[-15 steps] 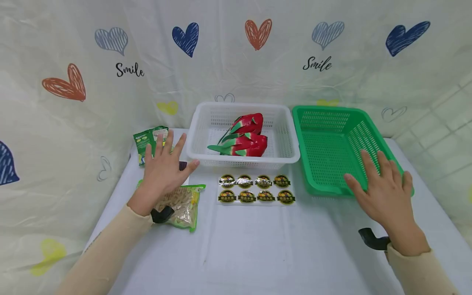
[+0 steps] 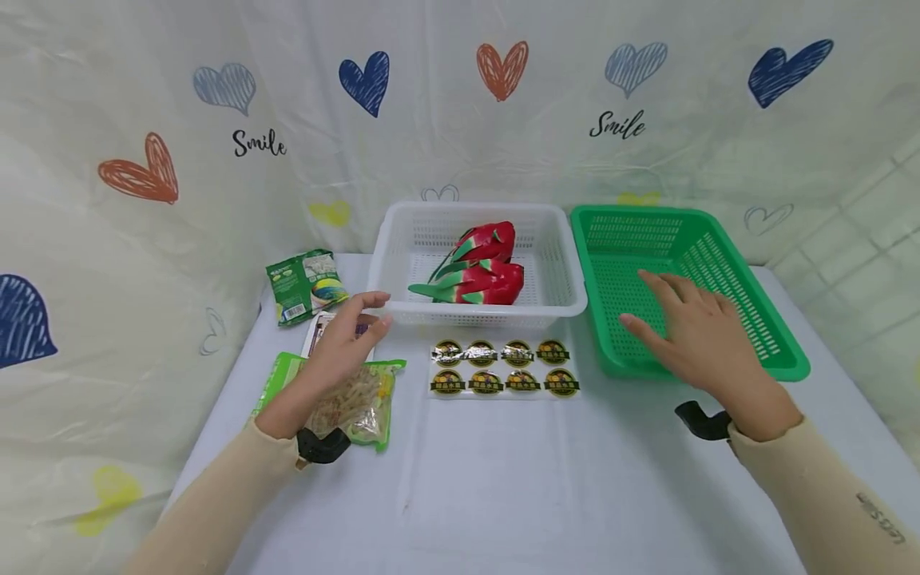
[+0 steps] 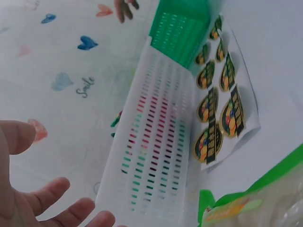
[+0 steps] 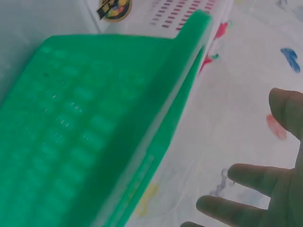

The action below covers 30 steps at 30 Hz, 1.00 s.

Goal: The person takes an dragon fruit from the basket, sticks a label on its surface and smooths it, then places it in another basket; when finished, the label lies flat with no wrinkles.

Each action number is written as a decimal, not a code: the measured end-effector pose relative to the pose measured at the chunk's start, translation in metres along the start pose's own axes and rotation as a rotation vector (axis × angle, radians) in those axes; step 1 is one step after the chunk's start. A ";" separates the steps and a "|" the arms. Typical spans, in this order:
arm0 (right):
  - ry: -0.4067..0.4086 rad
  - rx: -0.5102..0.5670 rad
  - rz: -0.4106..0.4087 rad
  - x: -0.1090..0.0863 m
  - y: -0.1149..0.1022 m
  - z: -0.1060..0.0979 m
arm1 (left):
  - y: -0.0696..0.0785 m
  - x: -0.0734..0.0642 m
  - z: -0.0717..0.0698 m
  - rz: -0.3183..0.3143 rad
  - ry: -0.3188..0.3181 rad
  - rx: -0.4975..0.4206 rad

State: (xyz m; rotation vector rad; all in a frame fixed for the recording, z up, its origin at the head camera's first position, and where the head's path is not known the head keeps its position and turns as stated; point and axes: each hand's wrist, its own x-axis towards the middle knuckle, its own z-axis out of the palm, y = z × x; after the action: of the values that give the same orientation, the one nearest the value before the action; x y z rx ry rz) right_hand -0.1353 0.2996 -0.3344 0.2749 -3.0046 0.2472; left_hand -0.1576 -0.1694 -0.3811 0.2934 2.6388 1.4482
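Two red dragon fruits with green tips lie in a white plastic basket at the back middle. My left hand hovers over the bagged goods, fingertips near the basket's front left corner, holding nothing. The left wrist view shows its spread fingers beside the basket's wall. Over the front part of a green basket hangs my right hand, empty, fingers loosely extended. In the right wrist view its fingers appear beyond the green rim.
A sheet of round fruit stickers lies before the white basket. On the left are a green packet, a partly covered white card and a clear green-edged bag. A heart-printed curtain stands behind the table.
Both hands have moved inward. The left hand has turned, its fingers bending toward the white basket and uncovering the green packet; the right hand has shifted left over the green basket.
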 end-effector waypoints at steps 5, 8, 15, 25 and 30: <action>-0.084 -0.021 -0.082 0.032 -0.034 -0.004 | -0.004 0.005 0.007 -0.134 -0.160 -0.212; -0.146 0.009 -0.126 0.053 -0.054 -0.001 | -0.011 0.011 0.009 -0.178 -0.264 -0.298; -0.330 0.131 -0.190 0.100 -0.088 0.015 | -0.023 0.026 0.014 -0.271 -0.361 -0.515; -0.381 0.118 -0.248 0.154 -0.119 0.039 | -0.028 0.042 0.022 -0.334 -0.344 -0.817; -0.415 0.061 -0.231 0.170 -0.131 0.049 | -0.028 0.047 0.021 -0.360 -0.301 -0.839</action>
State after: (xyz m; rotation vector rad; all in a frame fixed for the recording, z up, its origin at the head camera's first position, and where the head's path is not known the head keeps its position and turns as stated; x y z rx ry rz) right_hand -0.2818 0.1347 -0.3408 0.7603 -3.3279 0.2905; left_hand -0.2020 -0.1561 -0.4162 -0.0516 1.5600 1.9943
